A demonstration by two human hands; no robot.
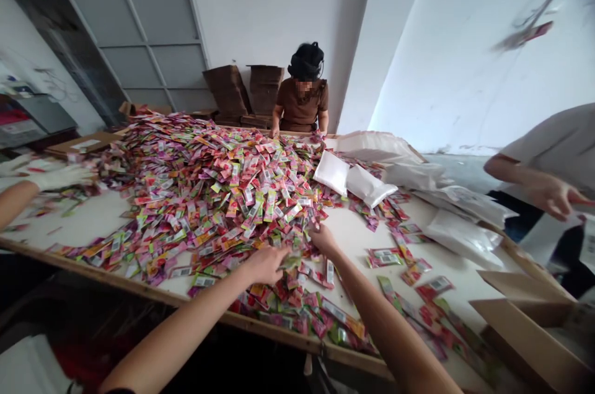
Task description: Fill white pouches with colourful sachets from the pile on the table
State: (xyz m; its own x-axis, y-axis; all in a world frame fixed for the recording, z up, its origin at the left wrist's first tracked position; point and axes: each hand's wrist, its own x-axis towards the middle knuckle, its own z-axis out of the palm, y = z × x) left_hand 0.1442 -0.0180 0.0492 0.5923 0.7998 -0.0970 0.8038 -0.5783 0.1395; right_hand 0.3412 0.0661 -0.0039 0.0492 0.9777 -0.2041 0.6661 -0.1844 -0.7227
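A large heap of small, colourful sealed snack packets (223, 183) covers the middle of the white table (346, 233). Over the heap's front right part, my left hand (266, 265) reaches in with thumb and fingers closing around a green packet (292, 259); the view is slightly blurred there. My right hand (321, 238) is just beyond it, at the heap's right edge. Its fingers are curled down among the packets, and whatever they grip is hidden. Below both hands, more packets (320, 313) lie along the table's front edge.
Filled white bags (460, 239) lie on the right, with two smaller white pouches (331, 172) against the heap. An open cardboard box (525, 332) stands at the near right corner. One person (302, 103) works opposite, a gloved hand (60, 176) is at left, and another person's hand (553, 196) at right.
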